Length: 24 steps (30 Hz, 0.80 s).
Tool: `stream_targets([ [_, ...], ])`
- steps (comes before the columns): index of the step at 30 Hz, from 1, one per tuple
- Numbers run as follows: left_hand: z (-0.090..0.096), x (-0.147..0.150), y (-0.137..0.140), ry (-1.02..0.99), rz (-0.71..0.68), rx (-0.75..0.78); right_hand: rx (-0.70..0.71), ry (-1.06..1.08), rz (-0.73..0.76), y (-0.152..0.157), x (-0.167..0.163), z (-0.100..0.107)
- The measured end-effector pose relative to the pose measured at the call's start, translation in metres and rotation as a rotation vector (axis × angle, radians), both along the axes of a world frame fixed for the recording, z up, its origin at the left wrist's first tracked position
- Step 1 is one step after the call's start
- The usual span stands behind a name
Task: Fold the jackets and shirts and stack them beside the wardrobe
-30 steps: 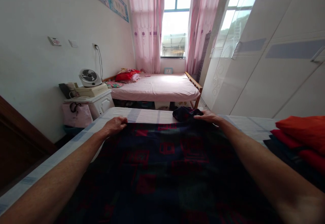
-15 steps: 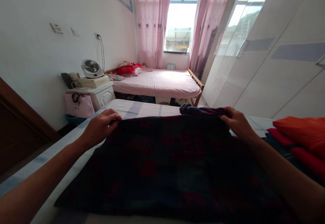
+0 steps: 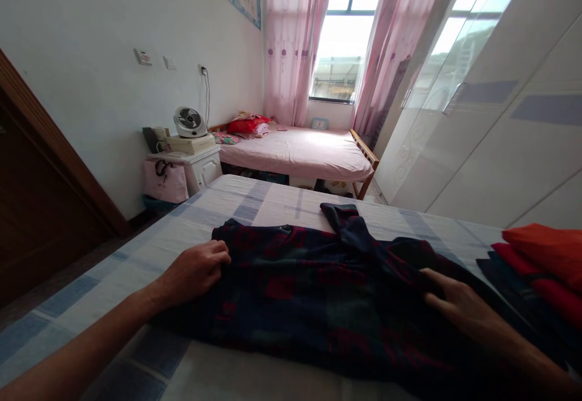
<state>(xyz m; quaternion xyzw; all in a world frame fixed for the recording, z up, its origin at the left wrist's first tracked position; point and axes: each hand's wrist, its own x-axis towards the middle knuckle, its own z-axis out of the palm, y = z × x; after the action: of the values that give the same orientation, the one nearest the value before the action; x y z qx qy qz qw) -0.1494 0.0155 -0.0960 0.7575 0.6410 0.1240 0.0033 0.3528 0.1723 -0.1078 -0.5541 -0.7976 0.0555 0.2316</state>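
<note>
A dark navy shirt (image 3: 291,286) with red and green patches lies across the near bed, its fabric loosely creased. My left hand (image 3: 197,270) is closed on its left edge, fingers curled into the cloth. At the right side, my right hand (image 3: 459,304) pinches a fold of the same shirt between thumb and fingers. What looks like a sleeve (image 3: 357,225) lies folded over the top, its end sticking out past the far edge. The shirt's near right part is in deep shadow.
The near bed has a blue-and-white checked sheet (image 3: 273,204). A pile of folded clothes, orange (image 3: 545,249) on top, sits at the right. Beyond stand a pink-covered bed (image 3: 309,152), a white cabinet with a fan (image 3: 190,122), and a white wardrobe (image 3: 477,146).
The shirt, held up and stretched between my hands before, has come down onto the bed. Both hands are lower, and the sleeve-like part now lies across the top. The view has turned slightly left.
</note>
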Motion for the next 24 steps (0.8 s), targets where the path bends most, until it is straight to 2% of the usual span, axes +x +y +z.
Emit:
stream_targets([
  [2, 0.009, -0.002, 0.007, -0.087, 0.106, 0.022, 0.015, -0.020, 0.036, -0.001, -0.006, 0.006],
  [4, 0.016, -0.007, 0.024, -0.146, 0.189, 0.067, 0.120, -0.032, 0.018, -0.002, -0.024, 0.017],
  [6, 0.019, -0.015, 0.046, -0.144, 0.175, 0.032, 0.189, -0.050, 0.066, -0.002, -0.051, 0.029],
  [8, 0.019, -0.021, 0.067, -0.123, 0.105, -0.064, 0.199, -0.096, 0.171, 0.002, -0.079, 0.033],
  [10, 0.017, -0.024, 0.081, -0.109, 0.069, -0.138, 0.189, -0.159, 0.193, 0.012, -0.100, 0.026],
  [12, 0.018, -0.024, 0.085, -0.089, 0.068, -0.160, 0.168, -0.201, 0.115, 0.024, -0.109, 0.010],
  [15, 0.025, -0.020, 0.080, -0.068, 0.082, -0.117, 0.099, -0.206, -0.018, 0.040, -0.106, -0.018],
  [17, 0.032, -0.020, 0.074, -0.069, 0.112, -0.072, 0.059, -0.188, -0.045, 0.045, -0.100, -0.031],
  [20, 0.035, -0.026, 0.069, -0.048, 0.216, -0.012, 0.063, -0.180, -0.019, 0.046, -0.097, -0.038],
  [24, 0.027, -0.030, 0.071, 0.054, 0.374, 0.043, 0.055, -0.179, 0.003, 0.043, -0.099, -0.034],
])
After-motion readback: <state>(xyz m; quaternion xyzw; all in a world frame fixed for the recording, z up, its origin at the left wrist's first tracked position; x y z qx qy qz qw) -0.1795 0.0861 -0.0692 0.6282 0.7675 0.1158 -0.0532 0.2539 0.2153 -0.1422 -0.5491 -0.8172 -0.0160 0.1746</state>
